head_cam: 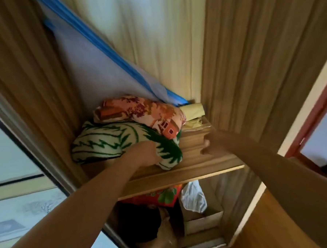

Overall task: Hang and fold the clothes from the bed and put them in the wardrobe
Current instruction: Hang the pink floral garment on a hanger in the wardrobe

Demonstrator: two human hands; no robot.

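Reaching up into the wardrobe, your left hand curls round the right end of the green-and-white folded bundle, likely to push it deeper onto the upper shelf so it cannot slide off. The bundle lies flat, its long axis running left to right along the shelf, with a floral bundle stacked on top. Your right hand sits just beside it over bare board, fingers curled; whether it grips anything I cannot tell
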